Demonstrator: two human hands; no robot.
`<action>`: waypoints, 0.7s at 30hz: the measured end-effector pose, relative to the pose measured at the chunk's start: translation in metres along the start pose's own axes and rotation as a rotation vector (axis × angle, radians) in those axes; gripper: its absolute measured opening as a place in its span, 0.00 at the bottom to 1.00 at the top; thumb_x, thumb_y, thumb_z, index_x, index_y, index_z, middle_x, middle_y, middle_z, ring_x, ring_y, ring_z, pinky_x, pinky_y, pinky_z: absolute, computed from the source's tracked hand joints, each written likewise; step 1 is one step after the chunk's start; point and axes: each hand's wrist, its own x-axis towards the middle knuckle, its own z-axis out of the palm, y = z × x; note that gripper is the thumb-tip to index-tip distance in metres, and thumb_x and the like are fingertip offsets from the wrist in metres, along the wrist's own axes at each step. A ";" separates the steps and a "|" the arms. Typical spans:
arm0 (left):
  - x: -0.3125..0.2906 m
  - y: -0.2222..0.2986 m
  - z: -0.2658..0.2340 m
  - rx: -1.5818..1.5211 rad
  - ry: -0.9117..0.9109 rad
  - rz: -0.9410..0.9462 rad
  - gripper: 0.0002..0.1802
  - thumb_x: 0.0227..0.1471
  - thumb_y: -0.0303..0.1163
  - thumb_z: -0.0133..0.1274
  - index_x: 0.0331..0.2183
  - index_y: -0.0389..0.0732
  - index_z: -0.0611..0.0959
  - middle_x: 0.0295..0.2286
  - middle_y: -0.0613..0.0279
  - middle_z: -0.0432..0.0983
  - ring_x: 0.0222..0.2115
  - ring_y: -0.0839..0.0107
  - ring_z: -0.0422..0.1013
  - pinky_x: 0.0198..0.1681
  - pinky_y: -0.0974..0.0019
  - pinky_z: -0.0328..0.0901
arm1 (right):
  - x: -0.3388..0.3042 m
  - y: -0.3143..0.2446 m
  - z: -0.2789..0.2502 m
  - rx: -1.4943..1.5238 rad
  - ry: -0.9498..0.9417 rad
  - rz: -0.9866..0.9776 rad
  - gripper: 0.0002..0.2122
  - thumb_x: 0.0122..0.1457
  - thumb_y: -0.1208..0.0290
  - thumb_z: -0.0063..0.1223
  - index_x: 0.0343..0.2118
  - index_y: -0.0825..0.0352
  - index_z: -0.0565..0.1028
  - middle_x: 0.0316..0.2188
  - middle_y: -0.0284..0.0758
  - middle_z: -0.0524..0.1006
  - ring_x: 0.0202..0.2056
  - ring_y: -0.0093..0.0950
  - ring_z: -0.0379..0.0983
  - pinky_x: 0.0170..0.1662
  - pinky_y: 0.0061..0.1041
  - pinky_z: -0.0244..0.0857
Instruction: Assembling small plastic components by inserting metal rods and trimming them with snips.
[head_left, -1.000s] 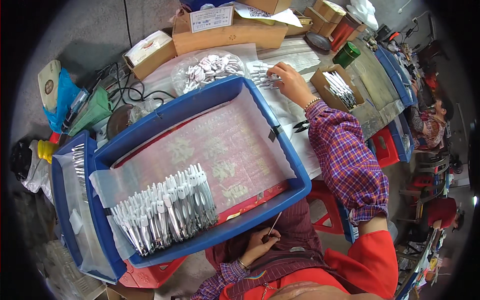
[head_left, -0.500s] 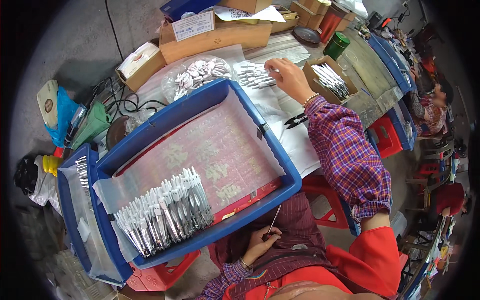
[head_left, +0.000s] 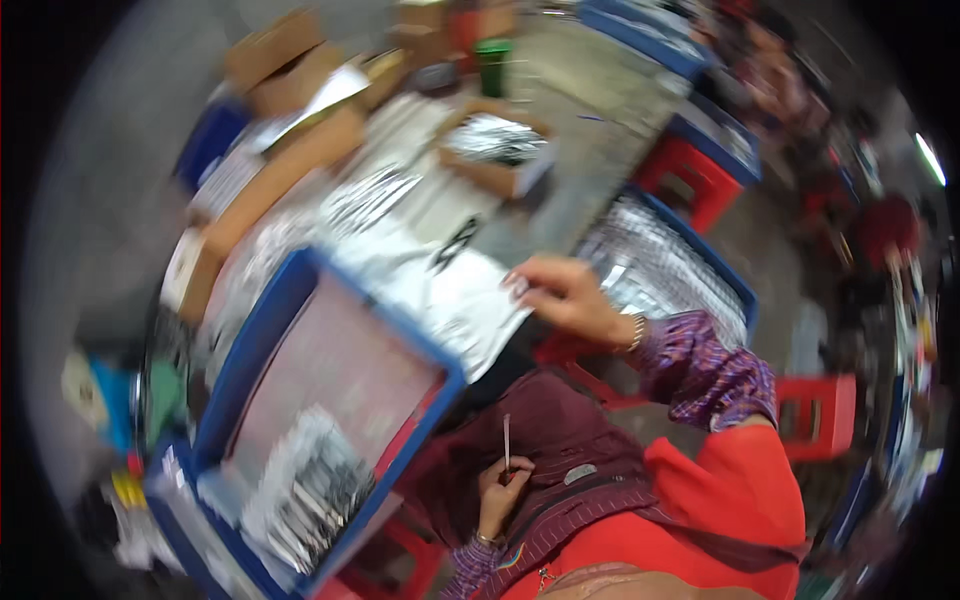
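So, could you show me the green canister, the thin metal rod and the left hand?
Green canister (head_left: 493,68): head view, side wall.
Thin metal rod (head_left: 507,440): head view, mid-shaft.
Left hand (head_left: 500,492): head view, middle of the hand.

Tools (head_left: 318,490) in tray (head_left: 262,350), box (head_left: 480,178) R

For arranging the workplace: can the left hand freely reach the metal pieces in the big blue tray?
Probably not freely: the left hand is closed on a thin metal tool, and the tray's wall stands between it and the metal pieces.
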 end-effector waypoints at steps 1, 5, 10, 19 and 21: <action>0.000 0.011 0.003 -0.024 -0.019 -0.064 0.02 0.44 0.20 0.53 0.26 0.36 0.80 0.24 0.70 0.74 0.23 0.84 0.64 0.27 0.79 0.58 | -0.019 0.010 -0.001 0.016 -0.031 0.022 0.08 0.51 0.78 0.52 0.36 0.69 0.75 0.31 0.36 0.76 0.34 0.23 0.73 0.36 0.20 0.67; 0.002 0.020 0.003 -0.021 -0.065 -0.052 0.03 0.44 0.18 0.53 0.26 0.35 0.79 0.26 0.68 0.74 0.25 0.83 0.65 0.29 0.78 0.59 | -0.087 0.042 0.021 0.191 0.000 0.063 0.10 0.51 0.72 0.54 0.35 0.69 0.76 0.29 0.35 0.77 0.31 0.23 0.73 0.35 0.21 0.67; 0.007 0.030 0.012 -0.016 -0.098 -0.096 0.03 0.44 0.18 0.53 0.27 0.35 0.78 0.25 0.68 0.73 0.26 0.82 0.66 0.31 0.78 0.60 | -0.146 0.046 0.030 0.417 -0.115 0.402 0.13 0.51 0.67 0.53 0.35 0.71 0.74 0.23 0.35 0.76 0.21 0.20 0.72 0.25 0.20 0.67; 0.011 0.043 0.011 0.083 -0.133 -0.067 0.02 0.45 0.18 0.52 0.26 0.34 0.77 0.25 0.66 0.74 0.26 0.81 0.67 0.32 0.78 0.61 | -0.172 0.045 0.044 0.171 -0.345 0.444 0.13 0.49 0.66 0.54 0.36 0.67 0.74 0.22 0.38 0.77 0.20 0.25 0.73 0.25 0.26 0.65; 0.014 0.046 0.015 0.097 -0.124 -0.071 0.02 0.45 0.18 0.53 0.26 0.35 0.77 0.25 0.68 0.73 0.25 0.82 0.65 0.30 0.79 0.60 | -0.174 0.052 0.046 0.123 -0.330 0.395 0.13 0.48 0.66 0.55 0.35 0.67 0.74 0.23 0.39 0.77 0.22 0.28 0.74 0.27 0.28 0.65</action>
